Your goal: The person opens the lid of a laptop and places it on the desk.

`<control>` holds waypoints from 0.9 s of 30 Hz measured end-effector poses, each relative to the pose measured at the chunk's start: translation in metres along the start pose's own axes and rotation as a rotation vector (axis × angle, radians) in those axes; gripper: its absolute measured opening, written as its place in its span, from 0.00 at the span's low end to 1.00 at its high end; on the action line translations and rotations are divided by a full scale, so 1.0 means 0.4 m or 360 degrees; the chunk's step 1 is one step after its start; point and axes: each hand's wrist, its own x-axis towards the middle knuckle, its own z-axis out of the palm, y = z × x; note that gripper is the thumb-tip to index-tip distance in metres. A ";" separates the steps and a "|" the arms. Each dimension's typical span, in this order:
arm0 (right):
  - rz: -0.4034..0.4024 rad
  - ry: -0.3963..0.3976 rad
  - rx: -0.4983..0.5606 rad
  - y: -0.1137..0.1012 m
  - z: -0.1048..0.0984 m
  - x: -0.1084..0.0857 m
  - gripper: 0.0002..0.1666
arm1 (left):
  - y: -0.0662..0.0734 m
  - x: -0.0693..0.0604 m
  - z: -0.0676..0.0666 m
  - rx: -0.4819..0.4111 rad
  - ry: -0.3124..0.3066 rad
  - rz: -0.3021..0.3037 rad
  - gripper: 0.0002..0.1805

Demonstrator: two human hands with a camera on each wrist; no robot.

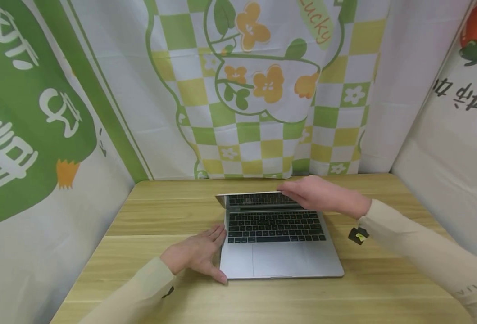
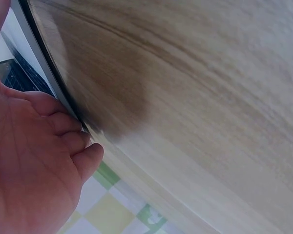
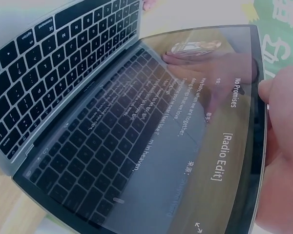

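A silver laptop (image 1: 279, 261) with black keys lies on the wooden table, its lid (image 3: 185, 122) tilted steeply forward over the keyboard. My right hand (image 1: 321, 193) holds the lid at its upper edge, toward the right. In the right wrist view, fingertips of that hand (image 3: 283, 146) meet the lid's rim, and the lit screen shows lines of text. My left hand (image 1: 199, 254) rests against the left side of the laptop base, fingers extended and thumb by the front corner. The left wrist view shows the palm and fingers (image 2: 88, 156) along the laptop's edge.
The wooden table (image 1: 161, 202) extends around the laptop. Behind it hangs a checkered cloth (image 1: 254, 148) with flowers. Printed cloths also stand at the left (image 1: 27, 135) and right (image 1: 457, 148) sides. A small dark device (image 1: 358, 235) sits at the right wrist.
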 end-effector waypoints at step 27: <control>0.0347 -0.0153 0.0160 0.060 -0.036 0.039 0.16 | -0.002 0.001 -0.008 0.0023 -0.0028 0.0003 0.74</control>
